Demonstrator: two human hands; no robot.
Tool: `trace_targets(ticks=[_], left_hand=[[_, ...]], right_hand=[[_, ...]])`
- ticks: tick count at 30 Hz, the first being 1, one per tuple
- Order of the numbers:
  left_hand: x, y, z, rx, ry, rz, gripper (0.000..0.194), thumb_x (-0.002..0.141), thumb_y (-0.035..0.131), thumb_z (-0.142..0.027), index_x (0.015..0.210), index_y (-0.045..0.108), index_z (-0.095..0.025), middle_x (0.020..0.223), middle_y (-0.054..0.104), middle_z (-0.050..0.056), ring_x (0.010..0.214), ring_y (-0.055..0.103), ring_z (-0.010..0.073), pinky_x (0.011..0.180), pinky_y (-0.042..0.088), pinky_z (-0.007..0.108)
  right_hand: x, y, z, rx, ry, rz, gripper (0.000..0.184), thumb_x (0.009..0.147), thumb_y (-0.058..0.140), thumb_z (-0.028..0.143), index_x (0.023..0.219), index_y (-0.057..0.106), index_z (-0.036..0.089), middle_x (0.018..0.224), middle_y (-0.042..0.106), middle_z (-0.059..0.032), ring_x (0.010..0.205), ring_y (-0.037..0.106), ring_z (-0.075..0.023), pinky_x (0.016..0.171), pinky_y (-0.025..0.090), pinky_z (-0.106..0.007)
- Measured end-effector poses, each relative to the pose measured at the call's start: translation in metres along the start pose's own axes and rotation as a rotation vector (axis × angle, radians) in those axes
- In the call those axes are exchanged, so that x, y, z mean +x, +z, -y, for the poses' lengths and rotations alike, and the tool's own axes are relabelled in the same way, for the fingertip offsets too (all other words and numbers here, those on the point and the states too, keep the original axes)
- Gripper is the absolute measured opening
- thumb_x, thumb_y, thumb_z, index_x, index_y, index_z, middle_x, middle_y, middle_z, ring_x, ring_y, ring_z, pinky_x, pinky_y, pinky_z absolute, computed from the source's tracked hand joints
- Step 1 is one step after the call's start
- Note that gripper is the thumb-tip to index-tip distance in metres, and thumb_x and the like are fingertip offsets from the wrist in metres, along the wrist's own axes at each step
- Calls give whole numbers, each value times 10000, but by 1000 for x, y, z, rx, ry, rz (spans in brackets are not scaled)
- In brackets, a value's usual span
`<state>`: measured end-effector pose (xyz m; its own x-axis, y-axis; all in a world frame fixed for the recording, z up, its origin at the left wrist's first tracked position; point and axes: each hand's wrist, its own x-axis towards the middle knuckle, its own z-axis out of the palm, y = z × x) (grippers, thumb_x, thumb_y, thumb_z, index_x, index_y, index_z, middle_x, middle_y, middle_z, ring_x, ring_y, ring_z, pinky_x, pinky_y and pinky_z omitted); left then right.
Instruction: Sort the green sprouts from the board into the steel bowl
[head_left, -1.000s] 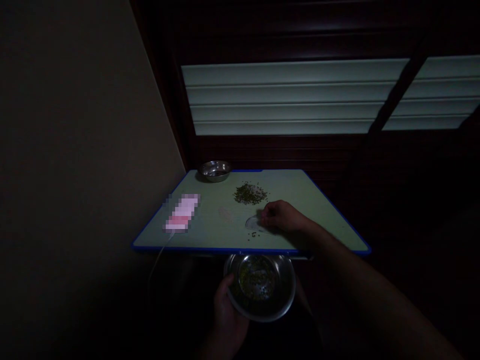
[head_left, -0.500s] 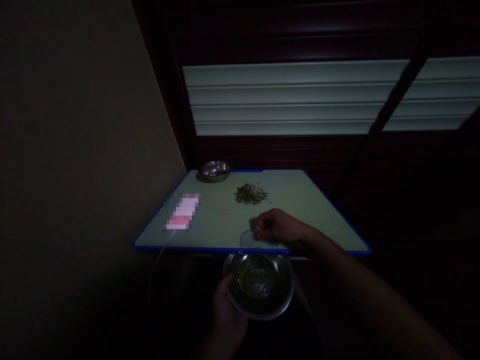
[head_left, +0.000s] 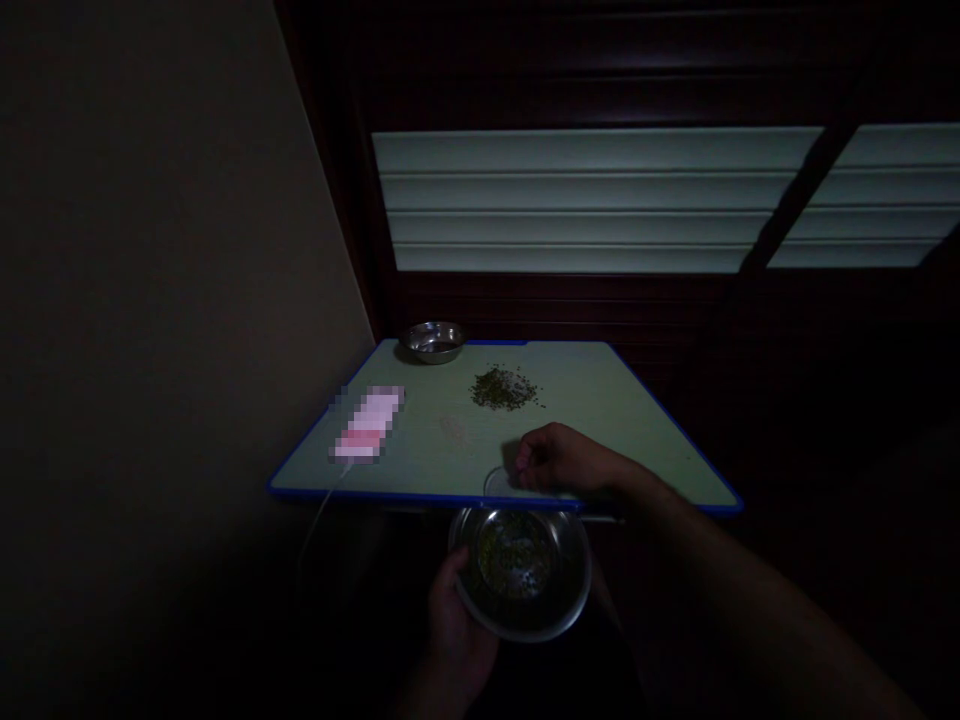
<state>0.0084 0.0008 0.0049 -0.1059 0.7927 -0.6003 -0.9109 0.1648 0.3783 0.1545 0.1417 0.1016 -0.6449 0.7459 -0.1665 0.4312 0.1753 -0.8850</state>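
Observation:
My left hand grips the left side of a steel bowl, thumb over the rim. Held just below the table's front edge, the bowl contains small green grains that look like beans. Above the front edge of the tabletop is my right hand, its fingers curled in together; whatever they pinch, if anything, is too dark to see. A pale round outline, perhaps a clear disc, lies under those fingertips, partly covered. Farther back, a loose pile of green and pale grains is spread on the table.
The pale green table has a blue rim. A second steel bowl stands at its back left corner. On the left lies a blurred-out phone with a cable hanging over the front edge. Small pale bits lie mid-table.
Hardly anything differs. The whole view has shifted slightly; my right hand stays curled over the pale outline and my left hand still holds the bowl.

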Motion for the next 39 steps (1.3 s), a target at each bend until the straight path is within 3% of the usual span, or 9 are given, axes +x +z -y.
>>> trace_targets(ticks=[4, 7, 11, 14, 19, 26, 32, 39], left_hand=[[2, -2, 1, -9, -3, -15, 195, 786, 578, -258, 802, 737, -146, 816, 765, 102, 775, 699, 241, 806, 524, 393], [0, -1, 0, -32, -1, 13, 202, 795, 564, -246, 821, 744, -157, 831, 769, 97, 787, 703, 240, 823, 520, 394], [0, -1, 0, -38, -3, 13, 187, 794, 577, -242, 817, 744, -161, 830, 772, 91, 784, 706, 243, 855, 514, 415], [1, -4, 1, -45, -14, 14, 192, 792, 587, -253, 832, 745, -151, 841, 772, 103, 792, 707, 248, 866, 511, 416], [3, -7, 2, -46, -27, 26, 197, 794, 574, -255, 847, 742, -166, 855, 774, 96, 810, 709, 256, 874, 509, 433], [2, -5, 2, -19, 1, 11, 173, 780, 586, -259, 815, 734, -177, 819, 774, 78, 791, 710, 241, 872, 513, 424], [2, -7, 2, -25, -1, 29, 186, 781, 589, -279, 819, 738, -173, 843, 773, 88, 880, 703, 276, 902, 499, 451], [7, -11, 4, -42, -21, 47, 189, 782, 600, -276, 847, 742, -170, 858, 773, 89, 875, 704, 274, 918, 487, 448]], right_hand=[[1, 0, 1, 75, 24, -73, 207, 628, 730, 281, 729, 606, 150, 608, 591, 14, 518, 494, -88, 502, 395, -219], [7, -4, -6, 138, 36, -246, 202, 638, 707, 295, 697, 562, 167, 588, 576, 15, 493, 480, -91, 475, 379, -222], [15, -17, -19, -35, 49, -549, 177, 669, 676, 306, 664, 557, 174, 608, 597, -13, 524, 493, -105, 483, 363, -223], [18, -27, -22, -187, 72, -662, 133, 712, 635, 296, 694, 604, 168, 668, 644, -42, 592, 536, -129, 525, 384, -229], [20, -32, -17, -311, 75, -669, 113, 736, 608, 266, 725, 646, 160, 730, 685, -67, 656, 573, -154, 598, 411, -249], [23, -17, -10, -389, 83, -758, 87, 725, 603, 260, 722, 644, 183, 745, 686, -76, 681, 578, -170, 615, 399, -265], [20, -36, -22, -265, 208, -808, 88, 668, 675, 248, 627, 629, 185, 649, 664, -92, 611, 570, -179, 529, 368, -270], [20, -46, -32, -211, 334, -758, 100, 700, 681, 242, 726, 670, 146, 634, 679, -94, 543, 591, -173, 529, 422, -282]])
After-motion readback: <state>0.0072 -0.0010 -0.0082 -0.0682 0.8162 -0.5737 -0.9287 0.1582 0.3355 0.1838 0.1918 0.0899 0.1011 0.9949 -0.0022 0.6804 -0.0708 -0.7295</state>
